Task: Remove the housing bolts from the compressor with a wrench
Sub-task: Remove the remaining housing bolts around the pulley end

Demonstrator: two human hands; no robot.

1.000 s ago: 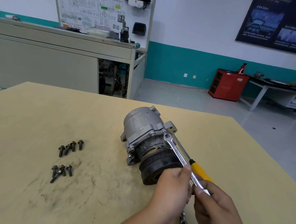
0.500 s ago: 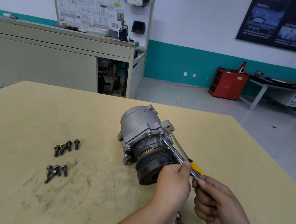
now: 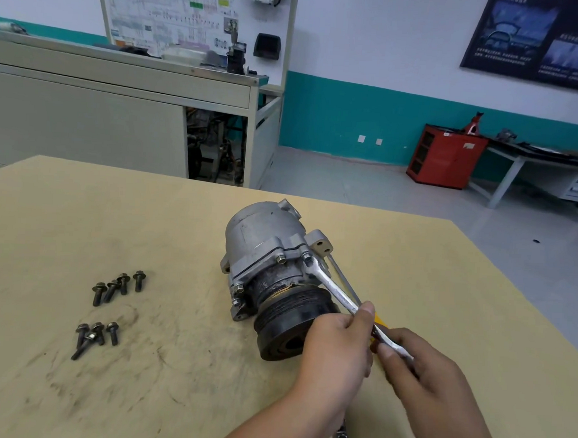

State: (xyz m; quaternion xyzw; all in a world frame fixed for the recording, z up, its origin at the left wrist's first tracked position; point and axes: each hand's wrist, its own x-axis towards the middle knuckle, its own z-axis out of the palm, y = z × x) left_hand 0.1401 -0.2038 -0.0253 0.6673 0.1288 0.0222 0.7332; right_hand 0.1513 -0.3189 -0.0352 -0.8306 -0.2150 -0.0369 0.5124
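Nearest us, just short of the compressor [image 3: 266, 241], our right hand [image 3: 433, 383] curls round the tail of the wrench [image 3: 335, 290], and our left hand [image 3: 334, 348] pinches its shank beside the black pulley [image 3: 289, 322]; the steel looks stiff and slick, so we judge the far tail the best hold for leverage; the wrench head sits on a housing bolt [image 3: 307, 257] at the compressor's right flange; the cast body looks heavy and should stay put on the table [image 3: 79, 224]; loose bolts [image 3: 116, 285] lie well left of it.

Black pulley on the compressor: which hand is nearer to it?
Left. The left hand is right beside the pulley; the right hand holds the wrench end, farther right.
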